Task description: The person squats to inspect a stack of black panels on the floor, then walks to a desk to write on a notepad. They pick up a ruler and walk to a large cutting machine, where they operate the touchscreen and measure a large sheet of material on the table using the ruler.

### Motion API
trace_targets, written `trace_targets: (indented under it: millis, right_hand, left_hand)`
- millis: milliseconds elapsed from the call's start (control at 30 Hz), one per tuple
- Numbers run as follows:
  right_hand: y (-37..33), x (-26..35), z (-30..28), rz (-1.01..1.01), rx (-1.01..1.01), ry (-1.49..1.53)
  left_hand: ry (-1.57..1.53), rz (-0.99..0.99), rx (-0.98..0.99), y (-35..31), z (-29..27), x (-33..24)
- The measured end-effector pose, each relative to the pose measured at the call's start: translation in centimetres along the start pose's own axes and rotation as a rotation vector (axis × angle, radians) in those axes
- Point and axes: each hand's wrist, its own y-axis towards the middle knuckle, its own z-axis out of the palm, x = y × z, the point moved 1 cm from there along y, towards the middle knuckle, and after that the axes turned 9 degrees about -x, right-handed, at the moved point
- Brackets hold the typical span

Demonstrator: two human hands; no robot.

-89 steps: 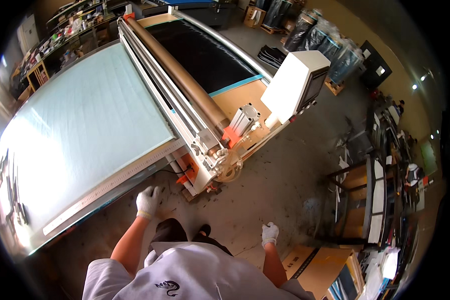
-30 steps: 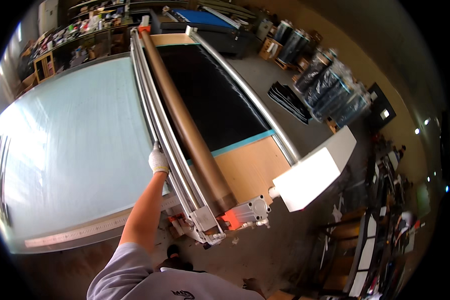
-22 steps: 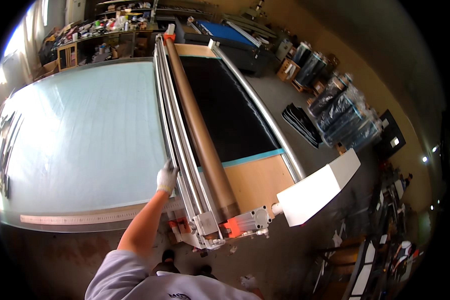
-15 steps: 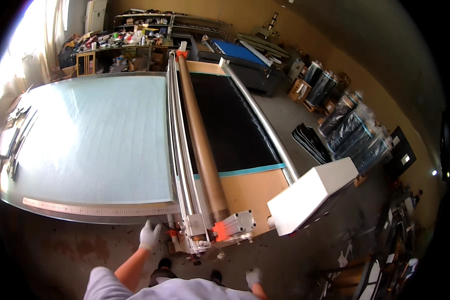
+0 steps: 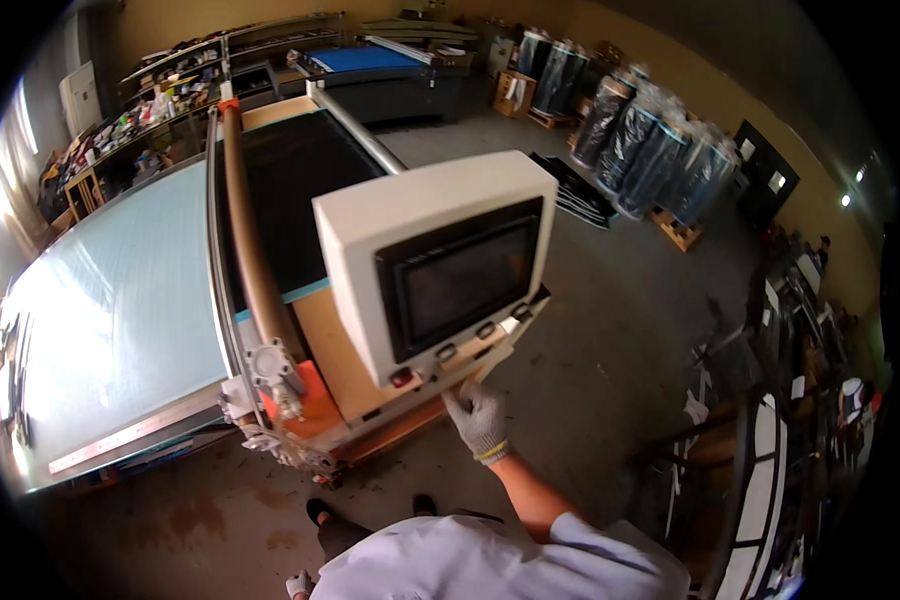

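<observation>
My right hand [image 5: 480, 418], in a grey-white knit glove with a yellowish cuff, reaches up to the lower edge of a white control box [image 5: 355, 270]. Its fingers are partly extended, close to or touching that edge, and I see nothing held in them. The box carries a dark screen [image 5: 470, 278], a row of small black switches [image 5: 485, 329] and a red button [image 5: 401, 378]. Low at the left, by my side, hangs my left hand [image 5: 298, 583], also gloved; it is small, its fingers unclear.
Left of the box, a machine carries a long brown roller [image 5: 250, 225] over black sheet material [image 5: 295, 180]. Beyond it lies a pale glass-like table [image 5: 130, 330]. Plastic-wrapped rolls [image 5: 650, 165] stand on pallets at the back right. Frames and panels [image 5: 755, 480] crowd the right side.
My view has turned right and moved closer to the control box, whose screen now shows. My right hand has risen from my side to its lower edge; my left hand has dropped from beside the table.
</observation>
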Motion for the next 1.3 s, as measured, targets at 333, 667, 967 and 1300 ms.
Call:
trace_targets:
  millis: [333,667,967,1300]
  right_hand:
    - [9.6,2.8,-4.1,-0.491,-0.243,-0.334]
    - [11.1,2.8,-3.1,-0.557,-0.290,-0.184]
    - [12.1,3.4,-2.7,-0.589,-0.291,-0.194]
    - [11.3,0.4,-4.2,-0.477,-0.327,-0.117]
  left_hand:
    - [-0.297,-0.031,-0.018,-1.6,1.5,-7.1]
    - [-0.245,-0.110,-0.016,-3.2,0.6,-4.6]
    - [-0.260,-0.139,-0.019,-2.1,1.3,-3.7]
    - [-0.262,-0.128,-0.016,-2.8,2.5,-5.7]
